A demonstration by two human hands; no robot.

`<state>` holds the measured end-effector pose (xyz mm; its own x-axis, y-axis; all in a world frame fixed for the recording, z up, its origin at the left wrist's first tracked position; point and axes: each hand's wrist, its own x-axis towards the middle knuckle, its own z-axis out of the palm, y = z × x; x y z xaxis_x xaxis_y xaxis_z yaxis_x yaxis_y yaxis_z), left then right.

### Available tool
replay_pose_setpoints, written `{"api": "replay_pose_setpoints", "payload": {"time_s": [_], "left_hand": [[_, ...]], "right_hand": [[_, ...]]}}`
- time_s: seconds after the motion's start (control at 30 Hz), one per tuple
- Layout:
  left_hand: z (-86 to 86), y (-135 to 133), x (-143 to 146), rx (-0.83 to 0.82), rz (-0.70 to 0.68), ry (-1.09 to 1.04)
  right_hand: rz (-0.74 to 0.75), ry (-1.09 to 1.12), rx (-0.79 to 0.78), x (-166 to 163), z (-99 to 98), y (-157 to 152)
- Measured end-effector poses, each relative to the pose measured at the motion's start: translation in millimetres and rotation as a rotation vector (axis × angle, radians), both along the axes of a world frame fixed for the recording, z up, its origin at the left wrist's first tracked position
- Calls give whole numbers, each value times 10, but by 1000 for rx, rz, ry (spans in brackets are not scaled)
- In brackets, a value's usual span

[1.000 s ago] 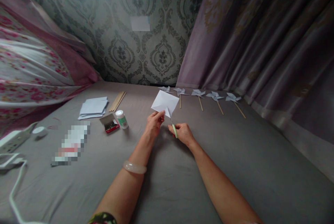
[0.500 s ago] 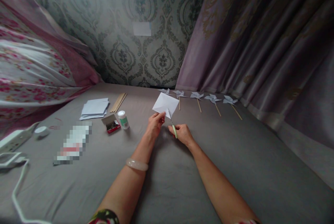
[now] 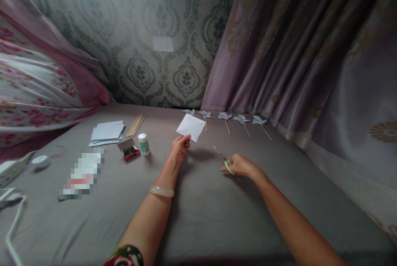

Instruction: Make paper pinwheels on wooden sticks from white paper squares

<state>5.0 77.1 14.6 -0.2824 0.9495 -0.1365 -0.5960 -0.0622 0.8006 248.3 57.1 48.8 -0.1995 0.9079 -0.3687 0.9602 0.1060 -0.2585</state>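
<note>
A white square of paper (image 3: 191, 126) is pinched at its lower corner by my left hand (image 3: 180, 147), held up off the grey sheet with one corner pointing up. My right hand (image 3: 243, 165) grips scissors (image 3: 228, 164) with pale green handles, low over the sheet to the right. Their blades point up and left, apart from the paper. Behind the paper, several white paper pinwheels (image 3: 224, 116) on thin wooden sticks lie in a row along the far side.
Left of my left arm stand a white-and-green bottle (image 3: 143, 144) and an open small red box (image 3: 131, 153). Farther off lie wooden sticks (image 3: 135, 125) and a stack of white paper (image 3: 107, 132). A blurred-out packet (image 3: 83, 173) and a power strip (image 3: 14, 168) are at the left.
My right hand has drawn the scissors away from the paper, to the right and down. My left hand still holds the paper. The whole view has shifted slightly.
</note>
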Motion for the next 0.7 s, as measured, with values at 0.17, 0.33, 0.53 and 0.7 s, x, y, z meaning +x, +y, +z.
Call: {"api": "replay_pose_setpoints", "payload": {"time_s": [0.17,0.33,0.53,0.7], "left_hand": [[4,-33,59,-22,-43,60],[0,-41,142,-67,-102,135],[-17,-86,207,-106,-137,244],[3,-174,162,-89,-158,338]], "right_hand": [[-208,-306,119,595,111,58],[-247,-269,12,846,145,107],[-240,-135,-113,985,91,209],[-226,-160,-50,972,74,179]]}}
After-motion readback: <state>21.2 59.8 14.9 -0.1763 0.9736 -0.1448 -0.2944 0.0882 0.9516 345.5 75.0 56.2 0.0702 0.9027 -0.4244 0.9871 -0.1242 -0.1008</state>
